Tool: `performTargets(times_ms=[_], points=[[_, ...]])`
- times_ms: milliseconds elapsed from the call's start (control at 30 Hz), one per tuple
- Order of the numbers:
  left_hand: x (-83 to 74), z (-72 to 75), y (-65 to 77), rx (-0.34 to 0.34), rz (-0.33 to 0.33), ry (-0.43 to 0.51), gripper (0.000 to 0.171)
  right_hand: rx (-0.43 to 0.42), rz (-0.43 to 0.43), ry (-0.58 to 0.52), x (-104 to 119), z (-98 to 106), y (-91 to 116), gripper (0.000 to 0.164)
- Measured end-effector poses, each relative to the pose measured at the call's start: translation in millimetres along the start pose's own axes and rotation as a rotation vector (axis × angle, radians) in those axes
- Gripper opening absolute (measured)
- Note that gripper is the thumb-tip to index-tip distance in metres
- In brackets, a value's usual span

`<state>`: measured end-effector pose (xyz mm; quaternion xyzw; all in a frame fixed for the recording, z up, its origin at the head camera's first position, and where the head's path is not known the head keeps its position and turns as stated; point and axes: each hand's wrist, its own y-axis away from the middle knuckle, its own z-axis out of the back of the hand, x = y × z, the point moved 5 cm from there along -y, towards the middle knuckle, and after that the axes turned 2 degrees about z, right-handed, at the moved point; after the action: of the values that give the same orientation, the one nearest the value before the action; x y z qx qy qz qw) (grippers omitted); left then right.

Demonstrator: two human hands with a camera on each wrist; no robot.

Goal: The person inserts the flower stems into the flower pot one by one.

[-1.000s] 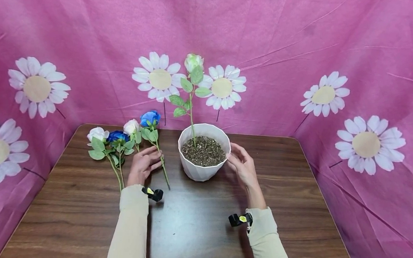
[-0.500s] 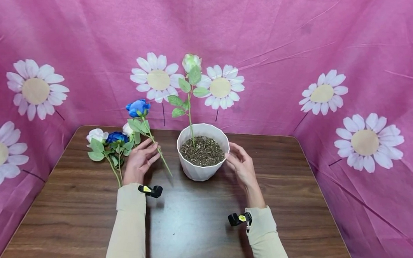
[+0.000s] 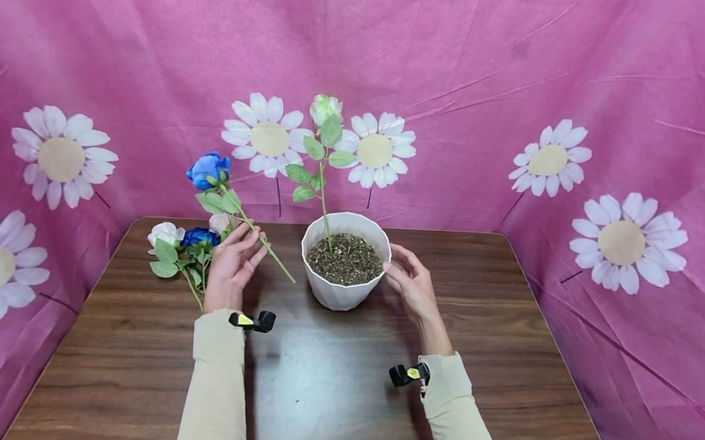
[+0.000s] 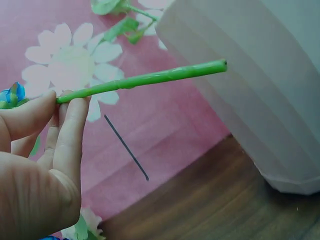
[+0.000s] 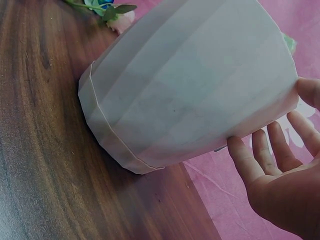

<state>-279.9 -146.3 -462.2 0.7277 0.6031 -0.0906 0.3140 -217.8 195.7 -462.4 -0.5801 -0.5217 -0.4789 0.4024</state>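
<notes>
My left hand [image 3: 230,265] pinches the green stem of a blue rose [image 3: 208,170] between thumb and fingertips, left of the pot. The rose is off the table and tilted, bloom up to the left, with the bare stem [image 4: 170,75] end pointing toward the pot. A white faceted flowerpot [image 3: 346,296], filled with dark soil [image 3: 348,260], stands upright on the table. In it stands a pale green-white rose [image 3: 325,108] with leaves. At the pot's right side my right hand [image 3: 413,283] touches the wall near the rim with fairly straight fingertips [image 5: 235,142].
To the left lie a white rose [image 3: 166,234], a dark blue rose [image 3: 200,237] and a pale pink rose [image 3: 220,222], partly hidden by the left hand. Behind the brown wooden table [image 3: 488,306] hangs a pink cloth [image 3: 439,42] printed with daisies.
My left hand has raised the blue rose and moved it left, its bloom leaning further left. My right hand and the pot have stayed in place.
</notes>
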Motion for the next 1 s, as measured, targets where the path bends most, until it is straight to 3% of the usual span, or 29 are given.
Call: performTargets(times_ms=[100,400,500,833,1000], points=[[-2.0,-7.2,1.4,0.026,-0.012,0.014,0.027,-0.002,-0.001,0.002,-0.4,0.5,0.2,0.052],[-9.9,-37.1,4.3,0.114,-0.091,0.064,0.018,-0.002,0.005,0.001,0.8,-0.3,-0.4,0.051],[-9.8,-45.4,4.8,0.108,-0.124,0.049,0.018,0.002,0.003,-0.006,0.5,-0.5,0.3,0.051],[5.3,-62.9,-5.4,0.038,-0.250,-0.124,0.018,0.010,0.012,-0.001,-0.9,0.2,0.0,0.050],[13.5,-68.5,-8.7,0.034,-0.255,-0.176,0.014,0.008,0.012,-0.002,-0.8,0.4,0.2,0.050]])
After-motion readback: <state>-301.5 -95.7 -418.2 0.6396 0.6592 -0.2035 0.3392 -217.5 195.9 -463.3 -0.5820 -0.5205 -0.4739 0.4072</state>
